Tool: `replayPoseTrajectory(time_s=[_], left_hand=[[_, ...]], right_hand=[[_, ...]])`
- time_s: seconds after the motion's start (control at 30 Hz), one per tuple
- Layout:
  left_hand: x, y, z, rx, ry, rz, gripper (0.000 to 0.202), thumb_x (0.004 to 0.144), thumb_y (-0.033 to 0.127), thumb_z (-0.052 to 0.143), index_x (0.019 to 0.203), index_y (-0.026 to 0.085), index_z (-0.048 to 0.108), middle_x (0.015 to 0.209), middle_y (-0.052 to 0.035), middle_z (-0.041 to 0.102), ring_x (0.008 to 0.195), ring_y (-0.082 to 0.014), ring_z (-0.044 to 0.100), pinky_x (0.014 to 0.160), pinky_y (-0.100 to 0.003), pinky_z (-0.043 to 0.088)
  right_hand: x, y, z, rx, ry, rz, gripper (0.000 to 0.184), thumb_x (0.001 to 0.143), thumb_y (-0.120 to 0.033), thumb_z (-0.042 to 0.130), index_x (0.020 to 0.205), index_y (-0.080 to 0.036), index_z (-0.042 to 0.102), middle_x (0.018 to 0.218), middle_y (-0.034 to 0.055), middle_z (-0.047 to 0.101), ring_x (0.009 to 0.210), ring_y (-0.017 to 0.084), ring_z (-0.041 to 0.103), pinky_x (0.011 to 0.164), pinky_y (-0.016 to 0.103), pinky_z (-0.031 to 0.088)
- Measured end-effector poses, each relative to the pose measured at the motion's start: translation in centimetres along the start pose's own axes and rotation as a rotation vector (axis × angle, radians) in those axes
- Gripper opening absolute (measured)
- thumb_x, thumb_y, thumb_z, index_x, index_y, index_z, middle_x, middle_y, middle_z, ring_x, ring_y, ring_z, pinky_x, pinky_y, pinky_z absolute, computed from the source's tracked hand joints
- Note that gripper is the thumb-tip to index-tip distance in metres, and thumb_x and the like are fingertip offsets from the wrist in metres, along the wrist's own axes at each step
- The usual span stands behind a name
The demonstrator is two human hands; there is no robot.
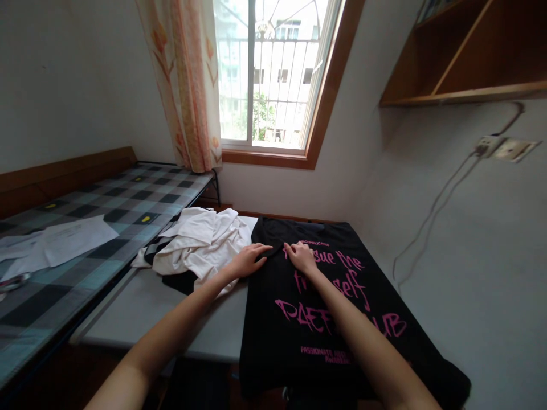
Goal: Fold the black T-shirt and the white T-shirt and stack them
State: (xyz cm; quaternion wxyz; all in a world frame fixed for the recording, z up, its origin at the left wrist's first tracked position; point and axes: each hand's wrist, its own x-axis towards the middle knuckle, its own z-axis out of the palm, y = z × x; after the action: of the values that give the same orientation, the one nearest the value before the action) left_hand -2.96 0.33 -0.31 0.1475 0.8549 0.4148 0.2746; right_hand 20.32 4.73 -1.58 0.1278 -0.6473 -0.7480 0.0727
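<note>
A black T-shirt (265, 324) with pink lettering lies spread over the right part of the table, its lower edge hanging past the front. My left hand (250, 260) is at the shirt's left side, its fingers and thumb closed on a bit of the black cloth. Just to the right, my right hand (301, 256) pinches the same shirt near the top of the lettering. A small raised fold runs between the two hands. My right forearm covers part of the print.
Left of the shirt, a heap of white clothing (205, 236) with some dark cloth lies on the white table (213, 336). A bed with a checked cover (98, 199) holds papers (68, 242). A window, curtain (192, 85), wall shelf (444, 51) and socket with hanging cable (485, 147) surround this corner.
</note>
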Motion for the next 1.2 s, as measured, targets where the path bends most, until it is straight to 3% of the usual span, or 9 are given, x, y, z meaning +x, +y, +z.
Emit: replayPoseTrajectory(time_s=[0.1, 0.27, 0.37, 0.53, 0.7, 0.87, 1.03, 1.1, 1.2], left_hand=[[-1.0, -1.7, -0.5, 0.156, 0.075, -0.173, 0.052, 0.083, 0.022, 0.052, 0.135, 0.017, 0.051, 0.134, -0.0140, 0.056, 0.126, -0.0261, 0.050, 0.107, -0.039, 0.037], [-2.5, -4.5, -0.7, 0.331, -0.195, -0.367, 0.102, 0.055, 0.045, 0.078, 0.143, 0.009, 0.040, 0.152, -0.0259, 0.031, 0.143, -0.0450, 0.017, 0.112, -0.050, 0.025], [-2.3, -4.6, -0.4, 0.367, -0.170, -0.391, 0.103, 0.057, 0.048, 0.077, 0.144, 0.011, 0.037, 0.151, -0.0255, 0.032, 0.142, -0.0431, 0.022, 0.110, -0.047, 0.027], [-1.3, -3.5, -0.3, 0.545, 0.086, -0.505, 0.070, 0.072, 0.035, 0.069, 0.136, 0.014, 0.048, 0.131, -0.0207, 0.053, 0.121, -0.0367, 0.046, 0.099, -0.046, 0.037], [-1.2, -4.4, -1.2, 0.524, 0.201, -0.570, 0.029, 0.082, 0.017, 0.053, 0.107, 0.018, 0.067, 0.107, -0.0159, 0.065, 0.106, -0.0310, 0.056, 0.088, -0.041, 0.043], [-1.5, -6.6, -3.2, 0.079, 0.576, -0.630, 0.026, 0.082, 0.027, 0.055, 0.103, 0.018, 0.066, 0.097, -0.0109, 0.070, 0.091, -0.0263, 0.064, 0.082, -0.035, 0.047], [-1.8, -7.2, -5.5, -0.381, 1.002, -0.506, 0.027, 0.079, 0.036, 0.059, 0.095, 0.016, 0.066, 0.093, -0.0070, 0.070, 0.086, -0.0211, 0.064, 0.083, -0.032, 0.050], [-1.9, -7.3, -6.3, -0.467, 1.101, -0.504, 0.027, 0.077, 0.036, 0.061, 0.094, 0.017, 0.065, 0.093, -0.0058, 0.070, 0.088, -0.0206, 0.063, 0.084, -0.032, 0.050], [-2.1, -7.7, -7.0, -0.503, 1.238, -0.563, 0.023, 0.076, 0.034, 0.060, 0.093, 0.018, 0.065, 0.095, -0.0047, 0.070, 0.090, -0.0199, 0.063, 0.088, -0.033, 0.050]], right_hand=[[0.4, -3.4, 0.8, 0.098, -0.051, 0.114, 0.058, 0.092, -0.064, 0.033, 0.093, -0.020, 0.071, 0.110, 0.0132, 0.063, 0.107, 0.031, 0.055, 0.093, 0.046, 0.038], [0.4, -5.4, 2.2, 0.039, 0.121, 0.237, 0.061, 0.087, -0.062, 0.048, 0.122, -0.014, 0.060, 0.120, 0.0199, 0.057, 0.112, 0.035, 0.052, 0.097, 0.050, 0.034], [0.2, -5.5, 3.0, 0.001, 0.191, 0.241, 0.066, 0.087, -0.060, 0.050, 0.132, -0.012, 0.053, 0.122, 0.0213, 0.055, 0.113, 0.036, 0.051, 0.099, 0.051, 0.031], [0.8, -5.0, 3.4, 0.074, 0.179, 0.251, 0.054, 0.086, -0.056, 0.053, 0.122, -0.017, 0.060, 0.122, 0.0174, 0.053, 0.115, 0.034, 0.048, 0.102, 0.051, 0.029], [2.0, -4.2, 3.4, 0.233, 0.163, 0.224, 0.027, 0.087, -0.041, 0.052, 0.105, -0.022, 0.061, 0.113, 0.0104, 0.061, 0.110, 0.029, 0.053, 0.094, 0.041, 0.037], [2.5, -3.9, 3.9, 0.546, 0.262, 0.165, 0.035, 0.092, -0.041, 0.038, 0.117, -0.020, 0.050, 0.094, 0.0081, 0.069, 0.091, 0.025, 0.064, 0.086, 0.036, 0.042], [3.8, -6.0, 3.0, 0.773, 0.300, 0.170, 0.041, 0.088, -0.045, 0.044, 0.118, -0.018, 0.050, 0.086, 0.0078, 0.070, 0.078, 0.024, 0.067, 0.075, 0.035, 0.048], [4.5, -8.0, 2.5, 0.912, 0.227, 0.058, 0.043, 0.088, -0.043, 0.046, 0.123, -0.018, 0.047, 0.088, 0.0074, 0.072, 0.083, 0.023, 0.068, 0.076, 0.034, 0.050], [5.1, -11.1, 2.5, 1.091, -0.046, -0.279, 0.046, 0.089, -0.041, 0.049, 0.129, -0.020, 0.046, 0.100, 0.0070, 0.073, 0.094, 0.020, 0.068, 0.080, 0.033, 0.052]])
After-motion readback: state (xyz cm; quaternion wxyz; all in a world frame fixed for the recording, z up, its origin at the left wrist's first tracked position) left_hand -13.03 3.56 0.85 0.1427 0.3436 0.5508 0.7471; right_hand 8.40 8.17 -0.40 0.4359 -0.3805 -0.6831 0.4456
